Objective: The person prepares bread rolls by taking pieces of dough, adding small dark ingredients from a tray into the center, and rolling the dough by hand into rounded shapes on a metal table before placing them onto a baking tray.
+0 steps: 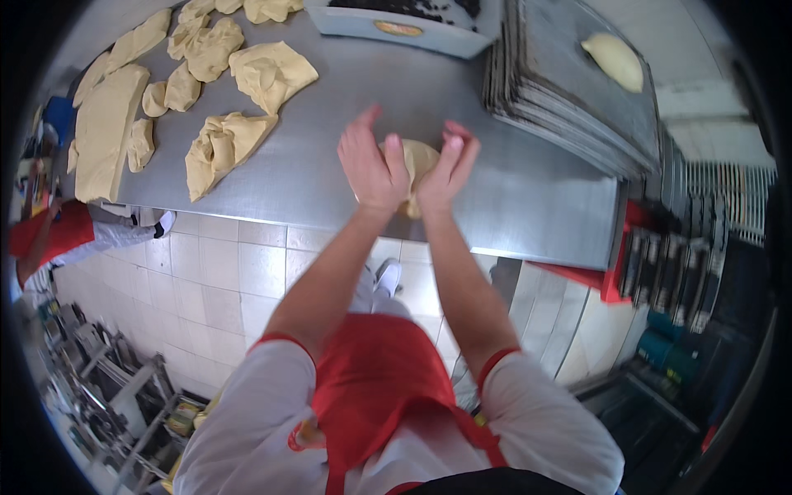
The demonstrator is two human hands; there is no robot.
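Note:
A piece of pale yellow dough [420, 162] lies on the steel table [330, 87] near its front edge. My left hand [370, 169] cups it from the left, and my right hand [448, 167] presses against it from the right. Both thumbs rest over its top, with a fold running between them. The palms cover much of the dough's sides. To the left of my hands, a crumpled lump of dough [221, 150] sits beside another torn lump [271, 73].
A long dough slab [107, 132] and several smaller pieces cover the table's left end. At the back stands a pale tub [396, 31] with dark bits in it. Stacked baking trays [557, 78] at right carry one shaped dough piece [615, 61]. Another person [62, 233] is at far left.

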